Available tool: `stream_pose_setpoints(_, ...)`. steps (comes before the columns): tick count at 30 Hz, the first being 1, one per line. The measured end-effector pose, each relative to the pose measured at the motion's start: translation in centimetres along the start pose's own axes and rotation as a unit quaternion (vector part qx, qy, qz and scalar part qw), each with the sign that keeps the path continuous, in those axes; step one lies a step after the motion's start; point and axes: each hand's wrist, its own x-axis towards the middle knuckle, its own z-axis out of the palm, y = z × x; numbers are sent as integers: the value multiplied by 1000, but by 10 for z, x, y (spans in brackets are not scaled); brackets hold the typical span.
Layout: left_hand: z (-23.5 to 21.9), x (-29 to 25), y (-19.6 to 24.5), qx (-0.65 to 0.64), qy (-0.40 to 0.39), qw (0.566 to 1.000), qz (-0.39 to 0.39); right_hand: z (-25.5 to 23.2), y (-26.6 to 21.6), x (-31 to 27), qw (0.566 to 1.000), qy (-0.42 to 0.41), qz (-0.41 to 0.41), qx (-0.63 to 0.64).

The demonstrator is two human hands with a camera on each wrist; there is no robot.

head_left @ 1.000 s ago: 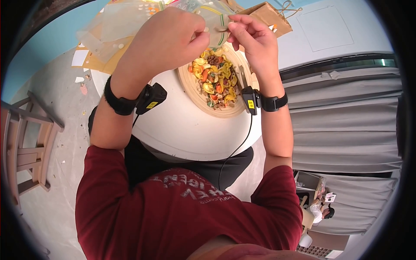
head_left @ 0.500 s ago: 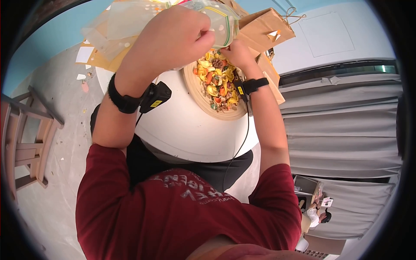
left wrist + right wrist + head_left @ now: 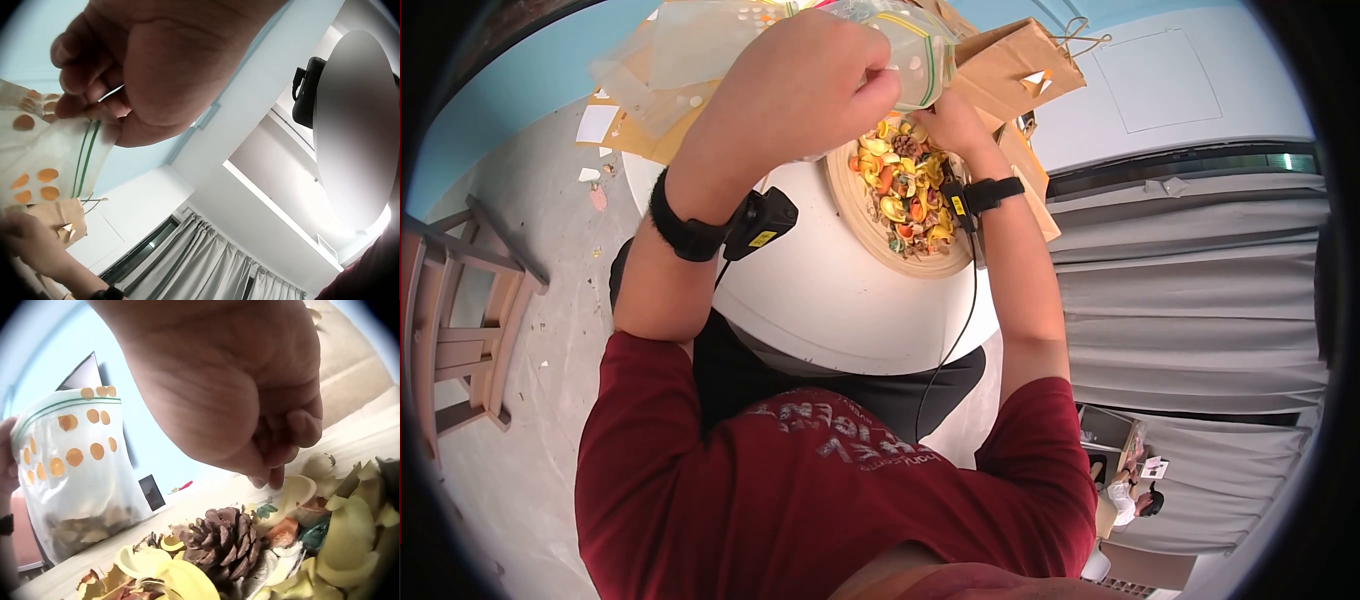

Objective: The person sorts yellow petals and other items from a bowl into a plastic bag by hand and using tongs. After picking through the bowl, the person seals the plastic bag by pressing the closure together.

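Observation:
The left hand grips the top edge of a clear zip bag; the left wrist view shows its fingers curled at the bag's green-striped edge. In the right wrist view the bag, with orange dots, stands upright and holds brownish pieces low inside. The right hand is low over the far part of a round wooden plate. Its bent fingertips reach down at pale dried pieces, behind a pinecone; whether they pinch one is hidden.
The plate stands on a white round table. Brown paper bags are beyond the right hand, and more clear bags lie at the far left. A wooden chair is on the left, with scraps on the floor. Someone sits in the right background.
The right hand has come down from beside the bag's top to the plate's far part, with its fingers lowered to the pieces. The left hand has shifted slightly right, still gripping the bag.

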Motion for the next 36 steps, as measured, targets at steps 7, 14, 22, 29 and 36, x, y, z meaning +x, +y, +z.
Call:
stream_pose_setpoints(7, -1, 1, 0, -7, -3, 1000, 1, 13, 9, 4, 999, -30, -21, -16)
stream_pose_setpoints(14, -1, 1, -1, -3, 4, 1000, 6, 13, -2, 16, 998, 22, -33, 45)
stream_pose_setpoints(22, -3, 0, -1, -6, 4, 1000, 3, 17, -11, 13, 998, -8, -59, 24)
stream_pose_setpoints(29, -2, 0, -2, 3, 0, 1000, 8, -20, -12, 3, 989, 99, 34, 108)
stream_pose_setpoints(36, 0, 1, -1, -13, -5, 1000, -7, -76, -100, -13, 894, 301, -53, 329)
